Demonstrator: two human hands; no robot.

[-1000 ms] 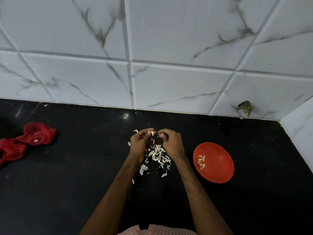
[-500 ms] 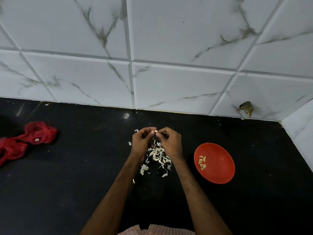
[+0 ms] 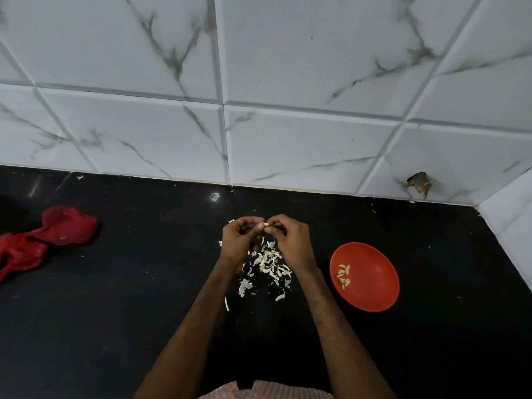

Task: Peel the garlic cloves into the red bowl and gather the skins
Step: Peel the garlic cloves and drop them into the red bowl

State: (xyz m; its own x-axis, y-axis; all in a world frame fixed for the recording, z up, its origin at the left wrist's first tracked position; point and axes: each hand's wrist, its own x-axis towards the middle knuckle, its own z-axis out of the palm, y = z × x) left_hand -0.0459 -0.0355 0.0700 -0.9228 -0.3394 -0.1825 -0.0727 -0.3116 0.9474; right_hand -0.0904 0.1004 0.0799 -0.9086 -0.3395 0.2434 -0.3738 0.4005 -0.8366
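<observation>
Far left of frame: crumpled red mesh cloth point(image 3: 49, 237) on the black speckled stone countertop point(image 3: 115, 312), well apart from the work, not involved. Centre, just above mid-height: left hand point(image 3: 240, 239), fingers curled in, thumb and forefinger tips pinching the left end of a small pale garlic clove point(image 3: 266, 224). The clove is held in the air between the two hands, above the far edge of the loose heap of whitish papery garlic skins point(image 3: 269, 264) lying on the counter between the wrists. Its long axis runs roughly left-right across the frame, from one set of fingertips to the other, slightly tilted. Which end is root and which is tip cannot be told (too small, mostly covered by fingers). Right hand point(image 3: 290, 240) meets it from the right, fingers curled, tips pinching the other end, probably working at the skin. Whether any skin is on it cannot be told. A few stray flakes lie lower left of the heap. Right of centre, lower than the hands: round red plastic bowl point(image 3: 371, 280) on the counter, with several peeled pale cloves point(image 3: 344, 276) clustered on its left side. Key relation: the bowl lies lower right of the pinch, on the right hand's side, so the right hand is nearer for the drop and the left would have to cross over. Skins not yet gathered; judged mid-task. Upper half of frame: white grey-veined wall tiles point(image 3: 288, 139), with a dark broken spot point(image 3: 419, 184) at right near the corner.
</observation>
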